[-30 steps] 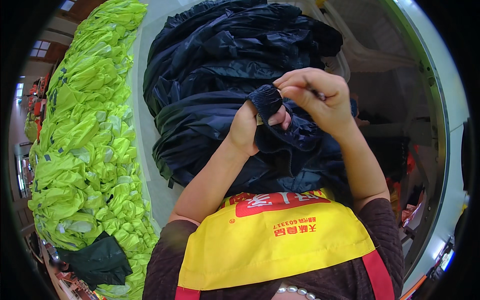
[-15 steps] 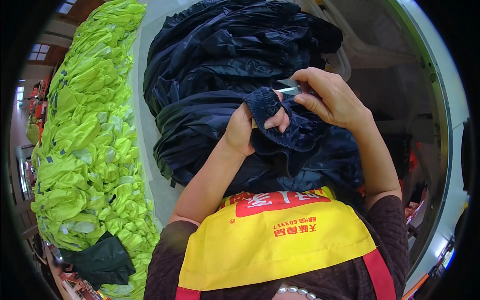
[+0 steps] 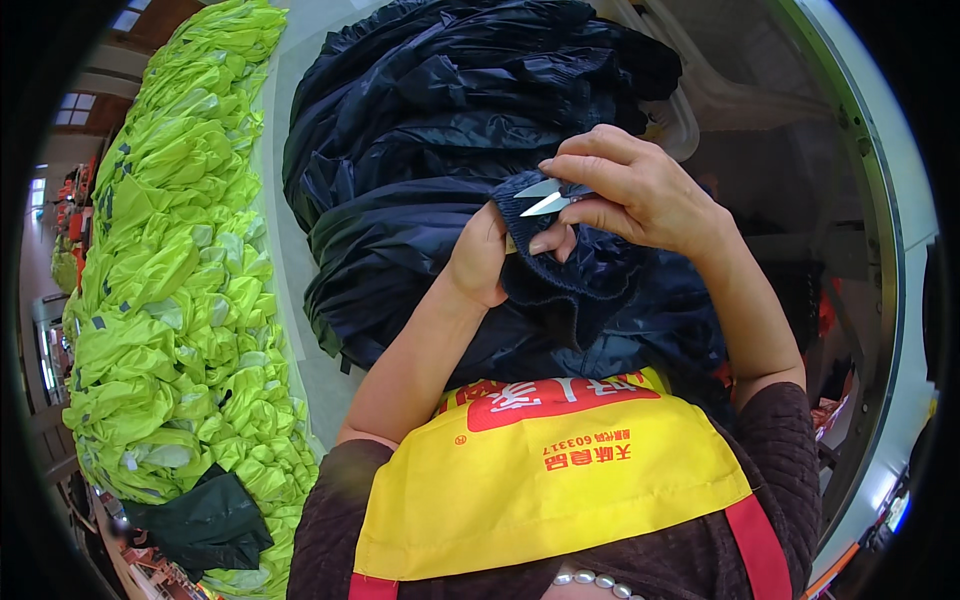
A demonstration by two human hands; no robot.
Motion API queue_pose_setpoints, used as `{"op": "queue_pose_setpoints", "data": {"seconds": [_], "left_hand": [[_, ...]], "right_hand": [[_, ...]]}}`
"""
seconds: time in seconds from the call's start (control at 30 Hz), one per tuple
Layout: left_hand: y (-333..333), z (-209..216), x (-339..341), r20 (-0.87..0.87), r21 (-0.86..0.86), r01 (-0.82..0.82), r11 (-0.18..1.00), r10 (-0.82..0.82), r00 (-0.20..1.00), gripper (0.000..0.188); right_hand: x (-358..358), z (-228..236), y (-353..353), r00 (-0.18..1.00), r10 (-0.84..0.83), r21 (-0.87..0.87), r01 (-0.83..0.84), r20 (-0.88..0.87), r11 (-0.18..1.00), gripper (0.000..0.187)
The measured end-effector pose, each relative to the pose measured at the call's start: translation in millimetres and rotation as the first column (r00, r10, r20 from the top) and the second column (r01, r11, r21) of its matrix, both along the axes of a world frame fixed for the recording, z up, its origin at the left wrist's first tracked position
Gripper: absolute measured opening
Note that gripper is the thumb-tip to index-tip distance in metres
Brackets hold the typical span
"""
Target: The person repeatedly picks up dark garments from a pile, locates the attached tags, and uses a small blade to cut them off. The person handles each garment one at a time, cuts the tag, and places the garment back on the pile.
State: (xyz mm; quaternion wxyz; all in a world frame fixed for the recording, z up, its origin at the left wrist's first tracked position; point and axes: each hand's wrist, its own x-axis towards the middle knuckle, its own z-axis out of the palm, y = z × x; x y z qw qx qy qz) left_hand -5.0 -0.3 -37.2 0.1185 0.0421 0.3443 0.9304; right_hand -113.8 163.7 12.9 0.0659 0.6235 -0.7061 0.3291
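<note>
A ribbed navy cuff [image 3: 516, 196] on a dark garment is stretched around the fingers of my left hand [image 3: 478, 258], which are curled and grip it. Two of these fingertips show through the cuff's opening. Just above it, my right hand [image 3: 645, 192] pinches a small pair of thread snips [image 3: 545, 205]. The two bright blades stand apart and point left across the ribbing; whether they touch it I cannot tell. Most of the snips' handle is hidden by my right fingers. Below my hands the rest of the garment [image 3: 600, 290] hangs in loose folds.
A large heap of shiny navy garments [image 3: 430, 130] lies beyond my hands. Along the left runs a long pile of bright yellow-green garments [image 3: 180, 270], with a dark green cloth [image 3: 205, 520] on its near end. A translucent plastic bin [image 3: 685, 125] stands at the far right.
My right hand has shifted slightly left and turned, bringing the snips over the cuff. Their blades show more fully and farther apart. My left hand keeps nearly the same place.
</note>
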Motion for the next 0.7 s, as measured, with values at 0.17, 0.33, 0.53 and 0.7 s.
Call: {"op": "queue_pose_setpoints", "data": {"seconds": [0.17, 0.33, 0.53, 0.7], "left_hand": [[1, 2, 1, 0.039, -0.046, 0.000, 0.999, 0.002, 0.999, 0.041], [1, -1, 1, 0.007, 0.041, 0.030, 0.999, -0.030, 1.000, 0.039], [3, 3, -3, 0.005, 0.065, 0.054, 0.996, -0.054, 0.999, 0.036], [3, -2, -3, 0.047, 0.125, 0.026, 0.992, -0.032, 0.998, 0.036]], "right_hand": [[3, -2, 0, 0.998, 0.000, -0.007, 0.000, 0.064, 1.000, 0.029], [4, -4, -1, 0.997, -0.005, -0.013, 0.006, 0.080, 1.000, 0.028], [8, -9, 0, 0.951, -0.044, -0.126, 0.086, 0.307, 0.988, 0.020], [27, 4, 0, 0.681, -0.080, -0.135, 0.257, 0.727, 0.957, 0.023]]}}
